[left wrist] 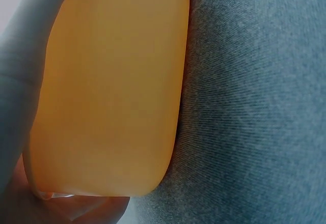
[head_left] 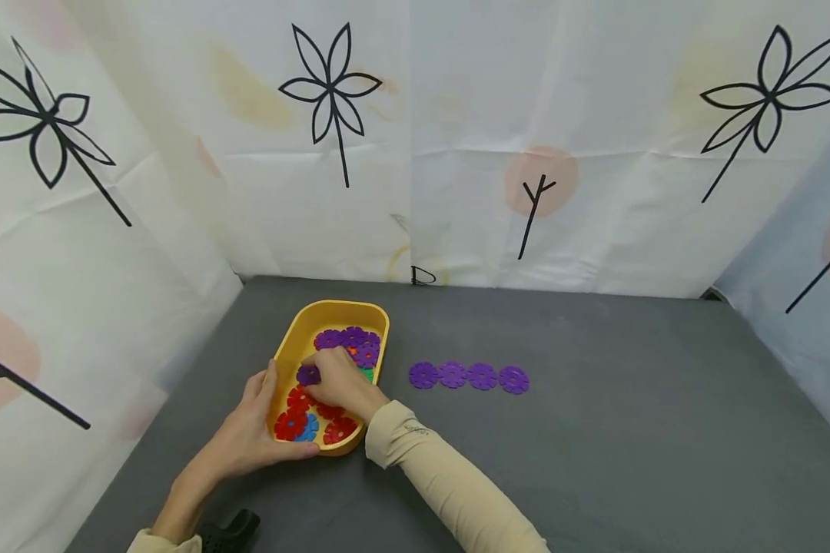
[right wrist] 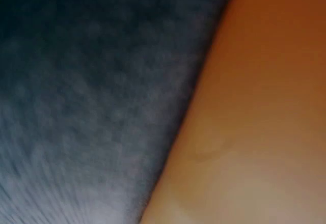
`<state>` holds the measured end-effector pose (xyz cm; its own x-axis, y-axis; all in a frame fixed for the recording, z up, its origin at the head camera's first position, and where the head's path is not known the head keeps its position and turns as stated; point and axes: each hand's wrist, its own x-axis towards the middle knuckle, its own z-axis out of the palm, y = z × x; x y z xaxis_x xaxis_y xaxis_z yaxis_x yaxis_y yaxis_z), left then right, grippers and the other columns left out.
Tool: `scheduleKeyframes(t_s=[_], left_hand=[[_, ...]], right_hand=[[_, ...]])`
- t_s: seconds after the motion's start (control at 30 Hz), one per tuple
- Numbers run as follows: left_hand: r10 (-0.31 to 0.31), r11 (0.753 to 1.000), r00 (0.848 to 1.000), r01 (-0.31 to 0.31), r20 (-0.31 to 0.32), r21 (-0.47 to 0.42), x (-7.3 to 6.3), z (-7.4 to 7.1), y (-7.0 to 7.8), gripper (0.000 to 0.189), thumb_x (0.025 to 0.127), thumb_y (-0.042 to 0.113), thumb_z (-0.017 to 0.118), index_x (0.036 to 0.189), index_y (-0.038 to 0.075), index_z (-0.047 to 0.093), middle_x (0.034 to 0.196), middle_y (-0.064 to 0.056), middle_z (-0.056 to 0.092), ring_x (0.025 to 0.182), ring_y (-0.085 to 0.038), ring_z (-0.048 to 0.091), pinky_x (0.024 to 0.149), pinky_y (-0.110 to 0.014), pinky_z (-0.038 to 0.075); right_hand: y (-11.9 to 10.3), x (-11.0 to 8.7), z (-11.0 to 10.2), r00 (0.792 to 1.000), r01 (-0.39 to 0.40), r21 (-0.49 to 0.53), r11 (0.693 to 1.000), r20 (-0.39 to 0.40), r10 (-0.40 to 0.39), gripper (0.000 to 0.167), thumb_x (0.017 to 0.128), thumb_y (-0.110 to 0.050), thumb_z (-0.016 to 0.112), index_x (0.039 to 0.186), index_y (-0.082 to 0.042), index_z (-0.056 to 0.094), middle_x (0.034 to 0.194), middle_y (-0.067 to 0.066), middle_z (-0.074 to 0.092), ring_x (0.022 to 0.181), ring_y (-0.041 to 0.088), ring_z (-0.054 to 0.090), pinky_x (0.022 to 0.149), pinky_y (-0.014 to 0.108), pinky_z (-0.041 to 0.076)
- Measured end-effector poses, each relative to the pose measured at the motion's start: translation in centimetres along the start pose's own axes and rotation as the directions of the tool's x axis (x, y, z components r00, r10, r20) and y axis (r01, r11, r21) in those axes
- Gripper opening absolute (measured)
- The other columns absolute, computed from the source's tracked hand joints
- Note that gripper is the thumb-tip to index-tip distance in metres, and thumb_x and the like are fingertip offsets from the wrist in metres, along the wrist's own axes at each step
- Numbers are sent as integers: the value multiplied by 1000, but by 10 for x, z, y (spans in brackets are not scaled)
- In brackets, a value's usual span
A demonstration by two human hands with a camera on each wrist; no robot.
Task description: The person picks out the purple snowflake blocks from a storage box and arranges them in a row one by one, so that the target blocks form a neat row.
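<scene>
From head we look down toward twelve o'clock; close-up wrist views share counter (head_left: 595,430), left also tray (head_left: 339,311).

A yellow tray (head_left: 342,313) with rounded corners sits upright. Inside, purple flower discs (head_left: 353,336) crowd the far end and red flower discs (head_left: 291,424) the near end, beside a blue piece (head_left: 309,428); a green piece (head_left: 368,374) shows by the right wall. 4 flat purple discs (head_left: 453,375) form a row to the tray's right.

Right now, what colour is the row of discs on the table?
Purple; the row of discs shows best from the head.
</scene>
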<state>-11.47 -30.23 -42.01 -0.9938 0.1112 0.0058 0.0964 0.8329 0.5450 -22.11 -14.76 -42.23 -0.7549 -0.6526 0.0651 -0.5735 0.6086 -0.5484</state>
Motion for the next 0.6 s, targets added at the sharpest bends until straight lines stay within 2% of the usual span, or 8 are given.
scheduleKeyframes(t_s=[0.2,0.33,0.43,0.6], left_hand=[[-7,1000,1000,7,-5,2,-1,-1,1,144,69,59,88,163,0,-4,156,-27,22,127,-44,50,101,-61,51],[-6,1000,1000,6,7,6,0,-1,2,144,70,60,87,163,0,-5,157,-28,21,126,-44,51,100,-61,51],[-8,1000,1000,8,10,12,0,0,2,144,70,61,87,163,0,-5,156,-28,21,125,-44,52,100,-60,52],[-13,1000,1000,13,5,18,1,1,1,144,70,61,87,163,0,-5,156,-27,22,124,-43,52,99,-60,52]], right_hand=[[2,1,1,999,32,-37,999,9,-32,27,93,-14,75,119,-12,78,114,0,78,105,15,66,111,29,46],[1,-1,2,999,-31,-69,997,17,32,34,93,-21,76,125,-12,74,120,1,73,112,15,60,114,30,43],[0,-2,4,996,-85,-101,991,19,87,39,94,-28,75,130,-13,71,123,2,68,116,17,54,111,28,44],[-1,-2,6,992,-124,-121,985,16,127,40,93,-30,75,130,-14,71,122,3,66,118,20,52,109,29,45]])
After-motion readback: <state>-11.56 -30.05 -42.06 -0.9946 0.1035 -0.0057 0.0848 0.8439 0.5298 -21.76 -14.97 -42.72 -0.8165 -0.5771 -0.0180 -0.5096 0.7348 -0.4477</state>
